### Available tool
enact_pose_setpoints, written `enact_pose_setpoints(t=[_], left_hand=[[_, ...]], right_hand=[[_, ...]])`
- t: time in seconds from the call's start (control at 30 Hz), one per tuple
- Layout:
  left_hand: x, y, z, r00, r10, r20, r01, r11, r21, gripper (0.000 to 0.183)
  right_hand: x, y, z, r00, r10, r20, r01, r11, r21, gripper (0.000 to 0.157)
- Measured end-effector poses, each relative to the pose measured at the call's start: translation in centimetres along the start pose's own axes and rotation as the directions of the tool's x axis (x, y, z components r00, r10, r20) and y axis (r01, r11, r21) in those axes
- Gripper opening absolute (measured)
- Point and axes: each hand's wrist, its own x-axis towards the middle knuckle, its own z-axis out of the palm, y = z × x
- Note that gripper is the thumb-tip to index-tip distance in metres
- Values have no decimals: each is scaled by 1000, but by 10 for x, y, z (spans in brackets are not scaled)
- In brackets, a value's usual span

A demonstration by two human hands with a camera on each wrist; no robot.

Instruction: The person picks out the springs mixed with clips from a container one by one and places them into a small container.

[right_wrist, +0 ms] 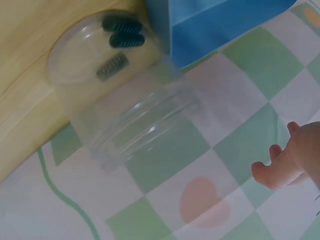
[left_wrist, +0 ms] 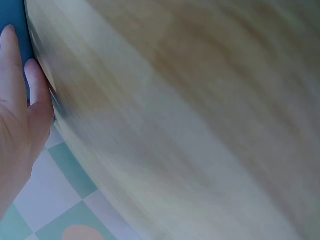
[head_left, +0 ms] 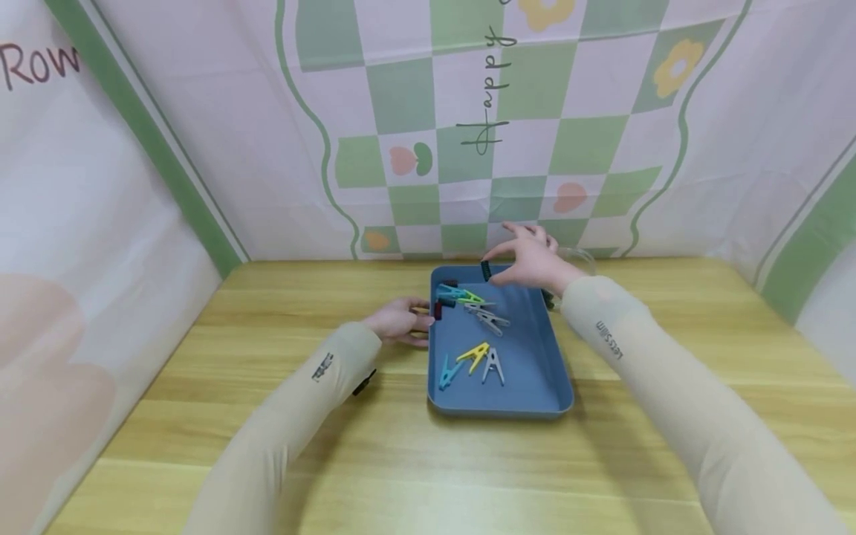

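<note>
A blue tray (head_left: 528,357) sits on the table with clothespins and small dark clips in it. My right hand (head_left: 531,260) is over its far right part, pinching a small dark ridged claw clip (head_left: 486,270) between thumb and finger. In the right wrist view, a clear jar (right_wrist: 75,60) beside the tray holds several dark green clips (right_wrist: 122,32). My left hand (head_left: 401,321) is at the tray's left side, its extended fingers touching the wall. In the left wrist view only part of that hand (left_wrist: 17,115) shows. A dark red clip (head_left: 438,310) lies just inside the rim.
Yellow (head_left: 476,355), turquoise (head_left: 449,373) and grey (head_left: 493,365) clothespins lie in the tray's near half. Farther back are more grey ones (head_left: 491,319) and a lime-green one (head_left: 472,297). A checkered cloth (head_left: 461,200) hangs behind the wooden table (head_left: 321,297).
</note>
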Motion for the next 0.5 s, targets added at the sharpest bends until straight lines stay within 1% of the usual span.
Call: enact_pose_setpoints(t=[0.3, 0.5], left_hand=[[2, -1, 0, 1000, -7, -6, 7, 1000, -2, 55], [1, 0, -1, 1000, -11, -8, 11, 1000, -10, 56]], right_hand=[[-3, 13, -16, 999, 39, 4, -39, 999, 17, 41], [-5, 26, -25, 999, 50, -2, -50, 998, 24, 45]])
